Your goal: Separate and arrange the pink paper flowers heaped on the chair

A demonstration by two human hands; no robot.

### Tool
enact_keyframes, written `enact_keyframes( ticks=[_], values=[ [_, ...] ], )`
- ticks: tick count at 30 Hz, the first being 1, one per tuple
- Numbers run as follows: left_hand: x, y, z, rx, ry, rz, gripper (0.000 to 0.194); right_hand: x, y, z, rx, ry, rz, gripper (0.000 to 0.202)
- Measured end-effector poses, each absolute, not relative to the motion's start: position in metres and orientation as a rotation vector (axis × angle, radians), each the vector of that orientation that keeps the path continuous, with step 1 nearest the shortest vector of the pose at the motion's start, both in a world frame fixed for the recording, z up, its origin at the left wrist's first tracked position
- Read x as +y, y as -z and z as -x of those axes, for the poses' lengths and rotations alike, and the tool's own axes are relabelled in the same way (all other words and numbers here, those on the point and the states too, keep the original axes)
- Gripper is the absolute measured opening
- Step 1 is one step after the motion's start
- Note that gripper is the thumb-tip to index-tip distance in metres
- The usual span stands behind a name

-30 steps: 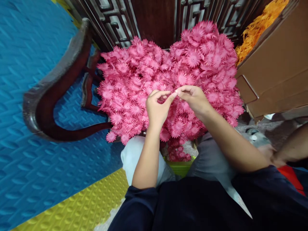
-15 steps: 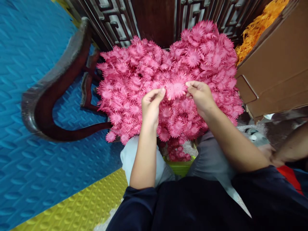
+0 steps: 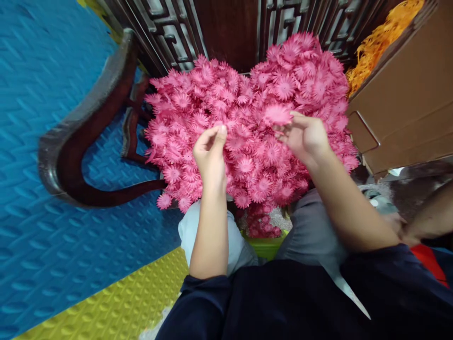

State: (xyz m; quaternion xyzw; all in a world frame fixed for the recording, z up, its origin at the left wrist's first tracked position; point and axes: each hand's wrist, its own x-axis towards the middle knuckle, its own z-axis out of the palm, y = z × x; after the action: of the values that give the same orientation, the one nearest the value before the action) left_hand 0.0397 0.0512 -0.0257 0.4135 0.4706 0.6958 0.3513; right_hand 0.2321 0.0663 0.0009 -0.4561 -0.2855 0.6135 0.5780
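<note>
A wide heap of pink artificial flowers [image 3: 198, 118] lies in front of me on a dark wooden chair [image 3: 71, 174]. Out over the heap, my right hand [image 3: 306, 137] pinches a pink artificial flower [image 3: 278, 114], blurred by motion, between thumb and fingers. My left hand [image 3: 211, 151] is above the heap's middle, thumb pressed against the index finger. Whether anything is pinched there is hidden. The two hands are apart.
A cardboard box [image 3: 403, 99] stands on the right, with orange material [image 3: 380, 30] behind it. Between my knees is a green container [image 3: 264, 248] below more pink flowers. Another person's arm [image 3: 430, 212] shows at right. Blue matting [image 3: 46, 264] covers the left.
My hands have drawn apart; before, both held pink petals between them. The right hand has moved up and right with a flower, and the left has shifted left.
</note>
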Motion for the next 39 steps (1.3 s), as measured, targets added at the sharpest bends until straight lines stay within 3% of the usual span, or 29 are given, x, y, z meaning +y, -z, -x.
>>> enact_keyframes(
  ticks=[8,10,17,22,31,39],
  values=[
    [0.047,0.026,-0.056,1.115,-1.735,-1.102,0.021,0.044,-0.007,-0.204,-0.887,-1.781,0.911,0.006],
    [0.046,0.026,-0.058,1.109,-1.708,-1.106,0.021,0.043,-0.004,-0.202,-0.892,-1.805,1.001,0.014],
    [0.039,0.032,-0.076,1.122,-1.531,-1.191,0.011,0.044,0.021,-0.186,-0.886,-1.495,1.259,0.007],
    [0.040,0.033,-0.077,1.170,-1.580,-1.203,0.009,0.039,0.019,-0.183,-1.167,-1.183,1.182,0.033],
    [0.042,0.036,-0.075,1.171,-1.662,-1.148,0.009,0.040,0.010,-0.184,-1.181,-1.266,1.083,0.038],
    [0.046,0.030,-0.065,1.013,-1.485,-0.962,0.018,0.042,0.007,-0.190,-1.137,-1.322,1.042,0.039]
  ],
)
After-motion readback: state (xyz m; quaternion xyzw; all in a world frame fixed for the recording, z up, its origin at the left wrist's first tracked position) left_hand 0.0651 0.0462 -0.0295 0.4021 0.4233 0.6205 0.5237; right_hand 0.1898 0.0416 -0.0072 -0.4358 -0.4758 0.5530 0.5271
